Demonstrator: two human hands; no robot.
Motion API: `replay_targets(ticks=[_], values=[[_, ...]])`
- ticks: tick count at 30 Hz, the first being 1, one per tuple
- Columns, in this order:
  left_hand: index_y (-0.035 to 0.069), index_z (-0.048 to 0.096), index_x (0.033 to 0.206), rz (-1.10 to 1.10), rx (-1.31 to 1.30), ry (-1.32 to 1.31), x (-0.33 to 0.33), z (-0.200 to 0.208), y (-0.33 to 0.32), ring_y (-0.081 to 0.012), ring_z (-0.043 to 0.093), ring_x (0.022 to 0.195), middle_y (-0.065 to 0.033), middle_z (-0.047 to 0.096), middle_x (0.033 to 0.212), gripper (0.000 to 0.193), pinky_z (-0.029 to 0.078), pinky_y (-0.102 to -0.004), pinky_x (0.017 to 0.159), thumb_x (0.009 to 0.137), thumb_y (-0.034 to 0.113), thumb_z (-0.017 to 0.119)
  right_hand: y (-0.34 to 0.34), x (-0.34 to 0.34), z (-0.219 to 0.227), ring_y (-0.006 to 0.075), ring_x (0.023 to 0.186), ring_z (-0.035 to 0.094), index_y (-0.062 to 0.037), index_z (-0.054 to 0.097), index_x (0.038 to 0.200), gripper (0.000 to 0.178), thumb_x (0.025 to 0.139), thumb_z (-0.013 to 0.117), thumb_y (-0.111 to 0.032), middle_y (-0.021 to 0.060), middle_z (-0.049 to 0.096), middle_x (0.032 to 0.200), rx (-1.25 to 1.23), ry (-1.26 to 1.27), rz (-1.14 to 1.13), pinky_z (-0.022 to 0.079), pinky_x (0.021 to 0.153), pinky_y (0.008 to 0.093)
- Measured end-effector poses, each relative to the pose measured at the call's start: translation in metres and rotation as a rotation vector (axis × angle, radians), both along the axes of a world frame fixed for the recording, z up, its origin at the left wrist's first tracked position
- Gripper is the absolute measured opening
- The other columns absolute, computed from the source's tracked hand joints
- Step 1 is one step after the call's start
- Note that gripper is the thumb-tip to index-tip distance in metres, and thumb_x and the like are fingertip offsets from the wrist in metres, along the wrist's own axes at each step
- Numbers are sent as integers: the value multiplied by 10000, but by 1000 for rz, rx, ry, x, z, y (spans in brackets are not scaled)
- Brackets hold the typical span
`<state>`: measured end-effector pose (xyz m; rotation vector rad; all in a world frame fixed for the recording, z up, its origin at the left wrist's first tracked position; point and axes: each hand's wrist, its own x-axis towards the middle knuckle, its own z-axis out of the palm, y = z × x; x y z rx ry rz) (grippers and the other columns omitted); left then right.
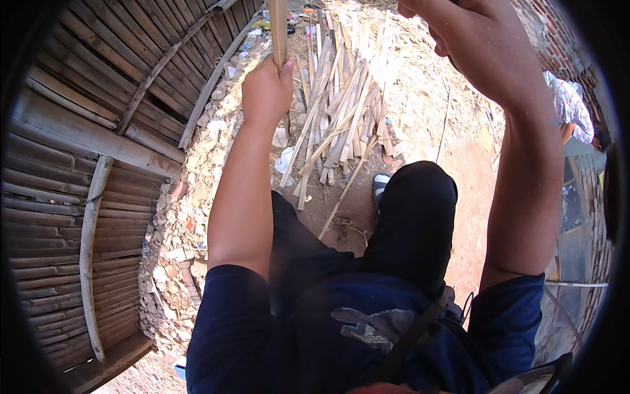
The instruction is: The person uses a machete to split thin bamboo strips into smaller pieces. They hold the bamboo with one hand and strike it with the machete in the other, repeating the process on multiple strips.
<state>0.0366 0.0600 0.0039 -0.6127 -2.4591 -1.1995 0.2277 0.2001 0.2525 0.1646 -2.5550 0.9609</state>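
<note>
My left hand [266, 92] is wrapped round an upright strip of split bamboo or wood [279, 29], which runs out past the top edge. The strip's lower end shows below the fist. My right hand [476, 49] is raised at the upper right with its fingers curled. The top edge cuts it off, so what it holds, if anything, cannot be made out. Between and beyond my hands lies a loose pile of pale split strips [344, 98] on the ground, pointing in several directions.
A bamboo-slat wall [85, 217] with cross poles stands along the left. Rubble and litter [174, 256] lie at its foot. Another person in patterned clothing [569, 105] is at the far right, near a brick wall [558, 33]. One long strip [348, 187] reaches toward my legs.
</note>
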Motion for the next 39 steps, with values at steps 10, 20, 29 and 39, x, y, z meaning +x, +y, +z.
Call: replay_targets(ticks=[10, 20, 29, 39], values=[[40, 695, 1092, 120, -103, -7, -19, -22, -17, -415, 712, 817, -229, 717, 836, 344, 551, -508, 756, 997, 361, 615, -6, -27, -41, 143, 608, 512, -8, 567, 1143, 218, 1021, 604, -185, 45, 551, 664, 135, 161, -2, 407, 571, 318], [32, 688, 1084, 145, -48, 22, -14, -37, -27, -431, 701, 795, -224, 722, 857, 322, 555, -512, 738, 1003, 334, 613, -12, -16, -31, 191, 664, 565, -2, 537, 1159, 224, 1019, 600, -165, 95, 595, 731, 100, -27, 47, 450, 621, 352], [41, 594, 1323, 50, -13, -69, -7, -22, -15, -412, 688, 1020, -239, 704, 1086, 646, 539, -491, 886, 905, 521, 704, 9, -24, -30, 206, 651, 566, -25, 553, 1185, 248, 1000, 622, -176, 121, 596, 718, 171, 47, 10, 457, 626, 362], [-27, 331, 1550, -272, 615, -62, -22, -16, -59, -360, 391, 1469, -248, 411, 1558, 1312, 253, -470, 1219, 713, 984, 316, 2, -1, -25, 131, 557, 471, -23, 547, 1127, 204, 1011, 613, -178, 17, 521, 636, 185, 73, 39, 382, 541, 331]])
